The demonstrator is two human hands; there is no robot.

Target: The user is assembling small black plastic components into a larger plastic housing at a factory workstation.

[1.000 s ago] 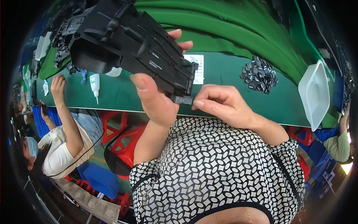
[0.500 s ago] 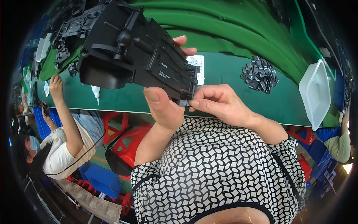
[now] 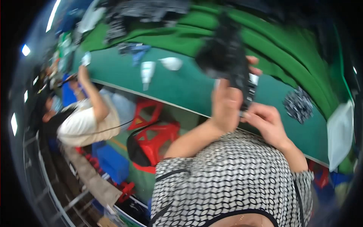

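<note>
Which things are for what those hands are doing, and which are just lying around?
In use:
black plastic part, held in the left hand
right hand, fingers at the part's lower end, too blurred to tell more

Seemingly lying around:
white bottle
white tray
pile of dark pieces, though it might belong

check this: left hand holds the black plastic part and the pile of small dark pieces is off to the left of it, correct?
Wrong side: the head view shows the pile of small dark pieces off to the right. The left hand does hold the black plastic part.
</note>
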